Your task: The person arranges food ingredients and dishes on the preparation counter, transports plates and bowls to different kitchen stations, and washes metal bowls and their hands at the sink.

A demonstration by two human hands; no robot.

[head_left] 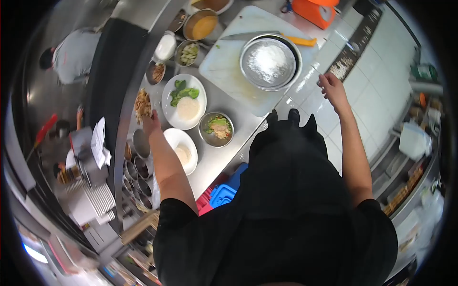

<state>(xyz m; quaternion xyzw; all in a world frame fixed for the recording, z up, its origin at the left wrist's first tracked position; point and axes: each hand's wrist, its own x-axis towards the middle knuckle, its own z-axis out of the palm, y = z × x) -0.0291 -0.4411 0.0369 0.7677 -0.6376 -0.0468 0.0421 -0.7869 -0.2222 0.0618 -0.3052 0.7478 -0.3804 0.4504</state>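
Head view: one heap of brown chopped pieces (142, 106), beyond the white plate (170, 112) of greens and rice, long axis running near to far, no distinct pointed end. Left hand (151, 125), fingers partly curled at its near end, probably for reach past the plates; grip hidden, cannot tell. Right hand (332, 90), thumb and fingers drawn together, raised beside the counter; contents unclear. One yellow-handled knife (298, 41), crosswise behind the steel bowl (268, 62), blade leftward, likely parked aside.
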